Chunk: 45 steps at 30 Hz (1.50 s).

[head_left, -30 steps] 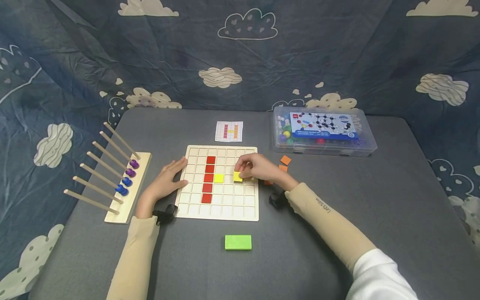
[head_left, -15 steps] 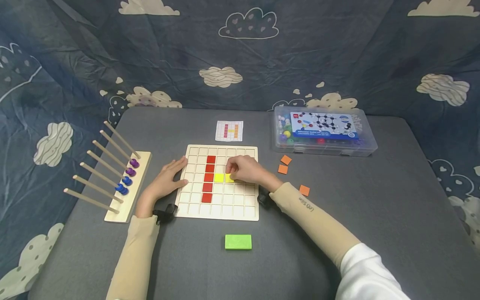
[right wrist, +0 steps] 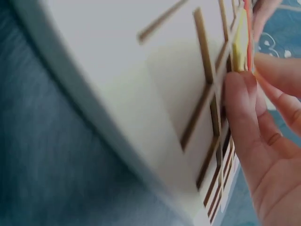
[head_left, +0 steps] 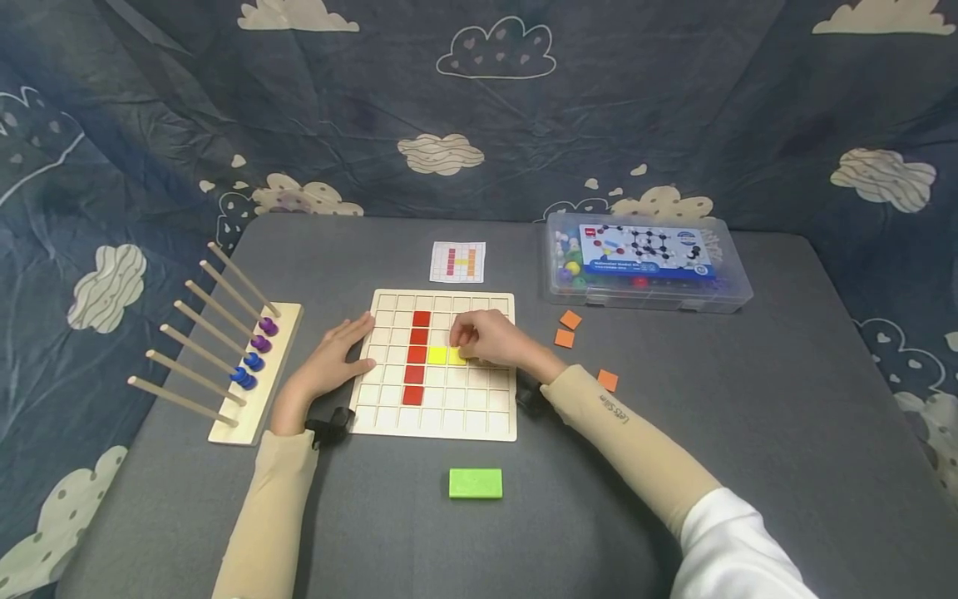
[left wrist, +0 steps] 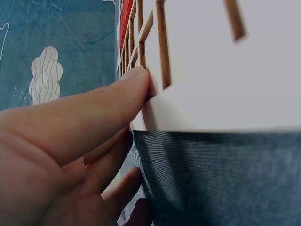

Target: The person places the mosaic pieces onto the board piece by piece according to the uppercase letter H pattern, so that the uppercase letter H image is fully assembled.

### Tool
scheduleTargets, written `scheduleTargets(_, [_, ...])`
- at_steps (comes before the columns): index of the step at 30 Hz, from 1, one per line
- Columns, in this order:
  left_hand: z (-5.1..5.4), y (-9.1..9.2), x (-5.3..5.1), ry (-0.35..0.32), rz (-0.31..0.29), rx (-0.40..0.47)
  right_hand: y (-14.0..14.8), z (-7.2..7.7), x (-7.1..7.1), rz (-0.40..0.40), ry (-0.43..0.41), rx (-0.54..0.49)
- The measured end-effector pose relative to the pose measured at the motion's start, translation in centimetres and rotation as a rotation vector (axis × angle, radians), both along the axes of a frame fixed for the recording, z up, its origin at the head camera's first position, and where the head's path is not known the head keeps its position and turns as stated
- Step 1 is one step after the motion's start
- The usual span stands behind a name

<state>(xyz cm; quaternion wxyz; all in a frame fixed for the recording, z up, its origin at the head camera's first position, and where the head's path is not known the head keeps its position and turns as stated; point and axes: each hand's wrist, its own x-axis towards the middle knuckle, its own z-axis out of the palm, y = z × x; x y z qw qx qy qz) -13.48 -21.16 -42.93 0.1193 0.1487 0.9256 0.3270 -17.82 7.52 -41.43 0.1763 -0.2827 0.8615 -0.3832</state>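
Note:
My right hand (head_left: 490, 338) pinches a yellow square tile (head_left: 457, 357) low over the wooden grid board (head_left: 490, 423), and its fingertips cover part of the tile. A second yellow tile (head_left: 437, 356) lies in the cell to the left of it. Beside that, a column of several red tiles (head_left: 416, 355) runs down the board. My left hand (head_left: 325, 363) rests at the board's left edge with fingers extended. Its thumb (left wrist: 127, 92) touches the board's rim in the left wrist view. In the right wrist view, fingertips (right wrist: 237, 87) meet the yellow tile at a slant.
Orange tiles (head_left: 565, 339) lie right of the board. Behind it are a pattern card (head_left: 457, 263) and a clear plastic box (head_left: 648, 293). A pegged wooden stand (head_left: 254, 399) with beads is on the left, and a green block (head_left: 475, 483) lies in front.
My right hand has moved left with the yellow tile, to the cell beside the other yellow one, and has stayed there over the last half second. My left hand has kept still.

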Motion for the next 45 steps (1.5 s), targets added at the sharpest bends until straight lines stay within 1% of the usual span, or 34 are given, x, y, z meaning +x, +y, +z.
scheduleTargets(3, [-0.1, 0.0, 0.0, -0.005, 0.003, 0.006, 1.0, 0.3, -0.1, -0.031, -0.119, -0.085])
scheduleTargets(6, [-0.1, 0.0, 0.0, -0.013, 0.008, 0.009, 2.5, 0.5, -0.3, -0.036, -0.188, -0.154])
scheduleTargets(11, [0.0, 0.1, 0.1, -0.008, 0.014, 0.012, 5.9, 0.5, -0.6, -0.026, -0.263, -0.240])
scheduleTargets(15, [0.0, 0.1, 0.0, -0.007, 0.017, 0.011, 9.3, 0.6, -0.4, -0.055, -0.338, -0.284])
scheduleTargets(18, [0.0, 0.1, 0.0, -0.015, 0.020, 0.007, 11.9, 0.6, 0.0, -0.097, -0.362, -0.299])
scheduleTargets(22, [-0.1, 0.0, 0.0, -0.015, 0.023, 0.005, 15.4, 0.5, 0.7, -0.160, -0.379, -0.307])
scheduleTargets(25, [-0.1, 0.0, 0.1, -0.012, 0.020, 0.008, 17.8, 0.4, 1.5, -0.213, -0.394, -0.317])
scheduleTargets(28, [0.0, 0.1, 0.1, -0.012, 0.018, 0.009, 19.7, 0.2, 2.4, -0.268, -0.392, -0.327])
scheduleTargets(31, [0.1, 0.1, 0.1, -0.019, 0.019, 0.008, 21.1, 0.0, 3.3, -0.299, -0.387, -0.345])
scheduleTargets(35, [0.1, 0.1, 0.0, -0.023, 0.021, 0.008, 22.1, -0.2, 4.1, -0.301, -0.389, -0.377])
scheduleTargets(40, [0.0, 0.1, 0.0, -0.020, 0.021, 0.005, 22.2, -0.3, 4.8, -0.293, -0.397, -0.381])
scheduleTargets(45, [0.1, 0.2, 0.1, -0.021, 0.022, 0.006, 21.8, -0.6, 5.2, -0.264, -0.345, -0.344])
